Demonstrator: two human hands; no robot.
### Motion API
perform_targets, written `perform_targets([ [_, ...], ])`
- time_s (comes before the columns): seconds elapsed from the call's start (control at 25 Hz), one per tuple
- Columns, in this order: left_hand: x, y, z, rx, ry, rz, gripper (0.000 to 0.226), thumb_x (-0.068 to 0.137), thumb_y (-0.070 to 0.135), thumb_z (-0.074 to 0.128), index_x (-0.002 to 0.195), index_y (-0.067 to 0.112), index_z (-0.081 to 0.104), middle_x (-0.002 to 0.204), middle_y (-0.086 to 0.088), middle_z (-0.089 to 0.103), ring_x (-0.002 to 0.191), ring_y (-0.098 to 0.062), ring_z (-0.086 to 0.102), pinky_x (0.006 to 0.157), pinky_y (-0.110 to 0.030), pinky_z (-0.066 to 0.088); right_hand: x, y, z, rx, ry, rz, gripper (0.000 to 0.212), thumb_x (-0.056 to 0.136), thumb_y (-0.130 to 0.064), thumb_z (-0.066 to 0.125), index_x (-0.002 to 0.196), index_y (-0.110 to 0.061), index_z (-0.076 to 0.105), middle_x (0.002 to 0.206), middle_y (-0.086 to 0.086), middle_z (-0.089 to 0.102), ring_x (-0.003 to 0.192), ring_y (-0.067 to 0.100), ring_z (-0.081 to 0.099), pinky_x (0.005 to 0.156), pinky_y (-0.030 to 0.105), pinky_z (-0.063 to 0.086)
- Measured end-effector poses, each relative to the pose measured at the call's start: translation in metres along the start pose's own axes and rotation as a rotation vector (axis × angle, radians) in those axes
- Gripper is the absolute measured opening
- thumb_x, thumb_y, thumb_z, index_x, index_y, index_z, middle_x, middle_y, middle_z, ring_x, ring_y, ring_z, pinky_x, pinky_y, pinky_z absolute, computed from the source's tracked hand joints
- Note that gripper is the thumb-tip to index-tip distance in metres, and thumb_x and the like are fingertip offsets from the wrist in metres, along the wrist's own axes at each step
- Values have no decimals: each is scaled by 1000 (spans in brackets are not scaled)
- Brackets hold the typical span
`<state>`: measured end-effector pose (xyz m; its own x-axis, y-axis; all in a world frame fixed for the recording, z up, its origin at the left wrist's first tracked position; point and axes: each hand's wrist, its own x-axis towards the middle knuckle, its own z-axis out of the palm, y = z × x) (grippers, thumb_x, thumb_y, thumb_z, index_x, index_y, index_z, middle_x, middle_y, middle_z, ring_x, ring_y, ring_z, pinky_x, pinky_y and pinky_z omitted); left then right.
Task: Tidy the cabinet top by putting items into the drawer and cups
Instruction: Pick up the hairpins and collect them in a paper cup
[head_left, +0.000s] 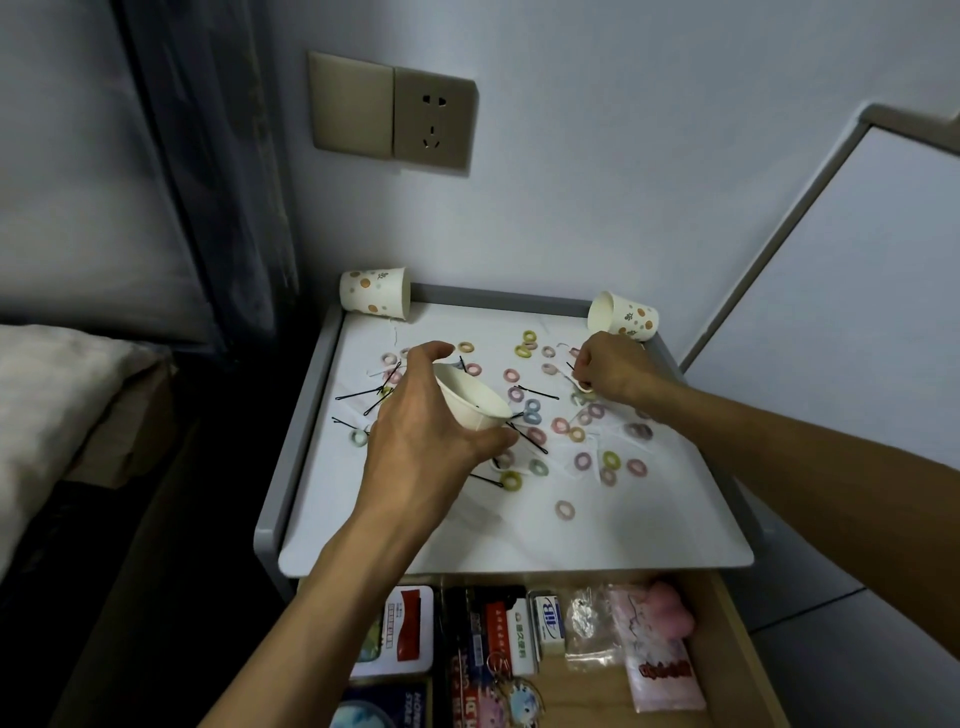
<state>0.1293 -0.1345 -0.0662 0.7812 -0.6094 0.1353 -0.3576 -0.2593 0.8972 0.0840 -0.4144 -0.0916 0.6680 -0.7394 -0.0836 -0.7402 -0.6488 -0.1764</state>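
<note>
Dozens of small rings and black pins lie scattered over the white top, all round my hands and between them. Two dotted cups lie on their sides at the back corners: the back-left cup with its mouth to the right, the back-right cup with its mouth toward me. Below the front edge the drawer stands open, crowded with tins, packets and a keyring. A socket sits on the wall above.

My left hand holds a white cup tilted over the middle of the clutter. The fingers curl over its upper side and the thumb is under its lower end; several pins lie just beneath it.

My right hand is near the back-right cup, fingers curled in, pinching a pale ring at their tips. More rings lie just beside and below that hand.
</note>
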Motion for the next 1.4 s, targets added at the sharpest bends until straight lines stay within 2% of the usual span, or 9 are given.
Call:
perform_targets([
  [0.12,1,1,0,2,2,0,88,61,33,89,134,31,39,117,8,57,107,-18,54,78,-28,43,-3,-2,-1,18,91,-60,25,88,-10,58,63,-11,59,69,8,66,65,26,62,61,38,50],
  [0.24,1,0,0,6,0,-2,88,62,34,89,134,32,39,115,10,54,106,-17,53,78,-26,41,-6,-9,-3,126,139,-187,14,94,-15,56,82,-15,64,80,2,69,73,20,63,68,38,52],
  [0.44,2,-1,-1,9,7,-6,88,61,36,89,134,31,39,118,7,57,106,-17,54,78,-27,42,-7,-11,5,30,10,-352,11,87,-11,65,94,-15,73,88,4,72,76,16,65,67,29,50],
  [0.64,2,-2,-3,19,13,-4,89,62,37,89,134,30,39,117,8,56,105,-15,51,77,-24,38,-5,-17,22,16,17,-301,10,81,-16,73,91,-15,76,91,5,73,83,22,66,72,29,51],
  [0.84,3,-3,-3,19,20,-8,90,61,37,90,135,30,39,119,6,58,106,-18,54,77,-24,41,-10,-22,29,-82,60,-261,16,88,-18,66,101,-11,74,99,11,71,89,28,65,75,35,53],
  [1.0,3,-2,-4,15,32,-8,90,60,37,90,134,30,39,120,5,59,107,-20,56,83,-33,50,-14,-20,24,-184,77,-234,20,96,-18,55,107,-5,64,102,15,66,91,34,63,75,39,52],
  [1.12,4,-2,-5,1,46,-14,91,60,36,91,134,30,40,121,3,60,108,-22,57,87,-39,52,-14,-14,18,-55,85,-225,13,93,-10,52,98,-8,64,91,13,69,77,26,63,65,36,52],
  [1.24,4,-1,-5,-7,48,-16,91,60,36,91,134,30,40,121,2,60,107,-22,57,85,-36,51,-23,-14,6,155,80,-225,14,90,-9,63,99,-9,73,83,6,71,64,11,60,63,27,49],
  [1.4,2,1,-7,-10,59,-7,90,60,35,91,135,28,41,120,3,60,107,-21,57,85,-36,50,-60,-24,2,155,14,-338,16,83,-11,73,98,-11,78,87,1,75,71,7,64,70,21,50],
])
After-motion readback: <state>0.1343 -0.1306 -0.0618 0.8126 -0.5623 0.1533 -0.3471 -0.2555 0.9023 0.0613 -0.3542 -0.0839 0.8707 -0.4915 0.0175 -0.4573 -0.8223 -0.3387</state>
